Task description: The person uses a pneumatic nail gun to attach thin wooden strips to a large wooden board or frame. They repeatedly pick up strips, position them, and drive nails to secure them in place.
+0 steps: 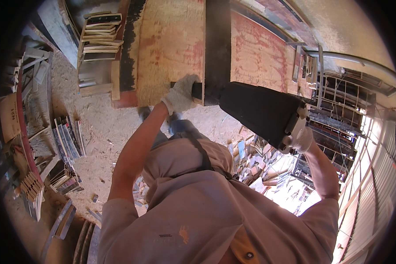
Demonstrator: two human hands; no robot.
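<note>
A brown shirt [185,211] fills the foreground. Beyond it, the gloved left hand [180,94] closes around a dark strip [198,91] at the plywood worktop [171,44]'s near edge; the gloved right hand [302,138], fingers partly hidden, grips the black tapered housing [259,112] by its outer end.

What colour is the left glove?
The left glove is off-white, shown in the head view.

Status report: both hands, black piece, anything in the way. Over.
Left hand at plywood's near edge. Right hand holds outer end of black piece. Scraps on floor nearby; blockage unclear.
</note>
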